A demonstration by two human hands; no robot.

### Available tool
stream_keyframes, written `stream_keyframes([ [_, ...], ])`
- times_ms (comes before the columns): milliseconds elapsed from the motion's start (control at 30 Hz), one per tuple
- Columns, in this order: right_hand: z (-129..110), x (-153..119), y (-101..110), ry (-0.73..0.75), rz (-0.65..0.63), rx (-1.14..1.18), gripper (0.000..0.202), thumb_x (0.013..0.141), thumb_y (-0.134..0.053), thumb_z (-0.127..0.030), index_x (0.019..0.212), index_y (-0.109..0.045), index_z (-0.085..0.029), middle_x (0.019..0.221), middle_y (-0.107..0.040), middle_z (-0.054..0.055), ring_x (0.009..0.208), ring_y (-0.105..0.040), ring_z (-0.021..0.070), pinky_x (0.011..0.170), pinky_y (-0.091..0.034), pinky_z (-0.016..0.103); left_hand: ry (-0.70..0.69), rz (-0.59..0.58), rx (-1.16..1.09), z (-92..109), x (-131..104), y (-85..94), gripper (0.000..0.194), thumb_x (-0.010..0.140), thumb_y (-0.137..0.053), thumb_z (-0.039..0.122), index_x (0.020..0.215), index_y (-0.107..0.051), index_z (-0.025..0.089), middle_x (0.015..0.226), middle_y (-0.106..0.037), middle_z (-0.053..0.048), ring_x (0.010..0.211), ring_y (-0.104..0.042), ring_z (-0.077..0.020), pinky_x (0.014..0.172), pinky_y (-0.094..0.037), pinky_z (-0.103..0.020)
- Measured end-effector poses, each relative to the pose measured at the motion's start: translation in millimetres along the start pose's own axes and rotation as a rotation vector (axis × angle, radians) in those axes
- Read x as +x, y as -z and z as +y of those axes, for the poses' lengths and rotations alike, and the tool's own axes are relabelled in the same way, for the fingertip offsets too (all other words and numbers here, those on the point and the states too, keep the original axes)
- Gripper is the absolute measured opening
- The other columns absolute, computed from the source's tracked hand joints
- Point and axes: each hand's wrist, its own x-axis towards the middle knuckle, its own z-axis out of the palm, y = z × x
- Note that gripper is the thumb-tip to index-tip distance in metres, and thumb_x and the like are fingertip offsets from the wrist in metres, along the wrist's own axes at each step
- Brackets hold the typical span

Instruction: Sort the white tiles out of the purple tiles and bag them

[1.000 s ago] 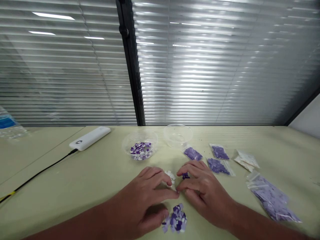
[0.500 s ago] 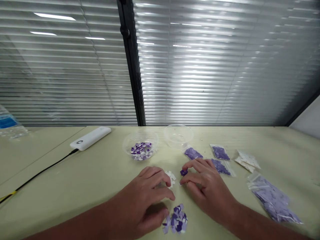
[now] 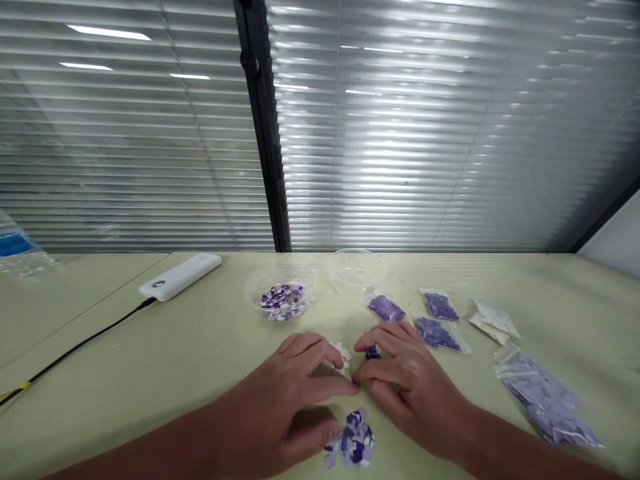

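My left hand (image 3: 300, 393) rests low over the table, fingers apart, its thumb beside a mixed pile of purple, lilac and white pieces (image 3: 357, 439). White pieces (image 3: 343, 357) lie by its curled finger. My right hand (image 3: 405, 377) is spread too, arched over a small cluster of dark purple pieces (image 3: 371, 353). One fingertip of each hand meets the other just above the mixed pile. Whether a small piece sits between those tips is too small to tell.
Behind the hands stand a clear bowl with purple and white pieces (image 3: 283, 301) and another clear bowl (image 3: 357, 273). Bags of purple (image 3: 440, 305), white (image 3: 495, 321) and lilac pieces (image 3: 547, 400) lie right. A white device (image 3: 181, 277) with a cable is left.
My right hand has shifted left and slightly toward me, and a left fingertip has stretched right, so the hands now meet. A purple bag behind my right hand shows more fully.
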Motion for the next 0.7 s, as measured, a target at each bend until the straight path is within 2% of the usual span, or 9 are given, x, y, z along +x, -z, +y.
stream_keyframes([
  [300,0.5,0.0,-0.8,0.008,0.017,-0.006,0.028,0.091,-0.057,-0.004,0.081,-0.074,-0.024,0.102,-0.068,0.002,0.097,-0.059,0.0207,0.085,-0.033,0.040,0.013,0.025,-0.107,-3.5,2.8,-1.1,0.043,0.088,-0.069,0.011,0.125,-0.068,0.032,0.117,-0.058,-0.004,0.119,-0.053,-0.0246,0.107,-0.040,-0.040],
  [700,2.1,-1.1,-2.4,0.038,0.011,0.024,0.027,0.089,-0.058,-0.002,0.084,-0.074,-0.024,0.103,-0.069,0.002,0.098,-0.059,0.0212,0.087,-0.037,0.041,0.004,0.038,-0.031,-1.7,-0.7,-3.0,0.040,0.086,-0.075,0.021,0.123,-0.065,0.031,0.127,-0.056,-0.005,0.125,-0.049,-0.0295,0.105,-0.039,-0.045],
])
